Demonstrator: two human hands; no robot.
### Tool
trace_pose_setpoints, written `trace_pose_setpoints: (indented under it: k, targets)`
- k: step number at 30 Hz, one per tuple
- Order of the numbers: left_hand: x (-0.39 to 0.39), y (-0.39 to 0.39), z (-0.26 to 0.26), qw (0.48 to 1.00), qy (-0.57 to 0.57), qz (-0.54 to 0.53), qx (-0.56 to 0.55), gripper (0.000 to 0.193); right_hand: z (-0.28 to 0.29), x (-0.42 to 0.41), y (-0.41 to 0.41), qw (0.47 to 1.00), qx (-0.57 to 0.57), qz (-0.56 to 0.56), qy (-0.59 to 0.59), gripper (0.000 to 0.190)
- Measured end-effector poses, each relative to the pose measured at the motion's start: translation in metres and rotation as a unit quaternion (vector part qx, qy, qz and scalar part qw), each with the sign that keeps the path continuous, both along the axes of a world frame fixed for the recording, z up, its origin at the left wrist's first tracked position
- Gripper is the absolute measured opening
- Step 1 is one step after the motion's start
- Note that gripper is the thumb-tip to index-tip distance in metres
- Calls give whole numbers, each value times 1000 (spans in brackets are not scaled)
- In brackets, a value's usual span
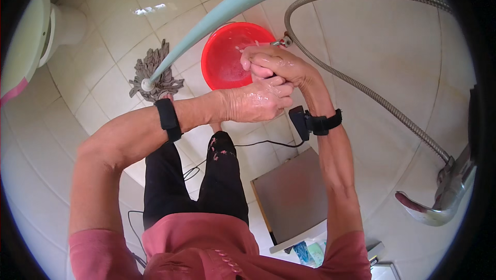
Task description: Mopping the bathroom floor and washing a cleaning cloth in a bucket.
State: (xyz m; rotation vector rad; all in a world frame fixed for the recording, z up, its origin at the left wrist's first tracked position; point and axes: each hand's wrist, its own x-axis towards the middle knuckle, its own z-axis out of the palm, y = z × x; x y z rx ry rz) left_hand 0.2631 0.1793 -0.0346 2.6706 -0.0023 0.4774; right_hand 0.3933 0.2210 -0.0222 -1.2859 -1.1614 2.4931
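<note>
Both wet hands meet in front of me, over the near right part of a red plastic bucket (223, 61). My left hand (254, 99) has its fingers curled and presses against my right hand (277, 63), whose fingers bend over from above. Whether anything is between them is hidden. Water and small suds or splashes lie inside the bucket. Just beyond my right hand, a metal tap (285, 41) on the wall sits at the bucket's rim. A grey string mop (155, 70) with a pale green handle (217, 18) stands left of the bucket.
A flexible metal shower hose (356, 86) curves along the right wall to a shower head (430, 210). A toilet (50, 31) stands at the far left. A grey-topped box or cabinet (290, 198) is at lower right. Thin black cables (267, 142) run near my legs on the tiled floor.
</note>
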Motion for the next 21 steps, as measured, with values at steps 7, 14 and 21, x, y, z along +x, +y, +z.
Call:
trace_pose_setpoints:
  k: [7,14,21]
  targets:
    - [15,-9,-24,998,53,41,15,28,-20,5,-1,990,88,39,-107,17]
    - [12,-20,-40,998,47,49,13,16,-43,-5,-14,981,112,-5,-155,17]
    - [-2,-15,-25,997,18,80,-8,13,-37,-13,-9,983,78,-28,-161,17]
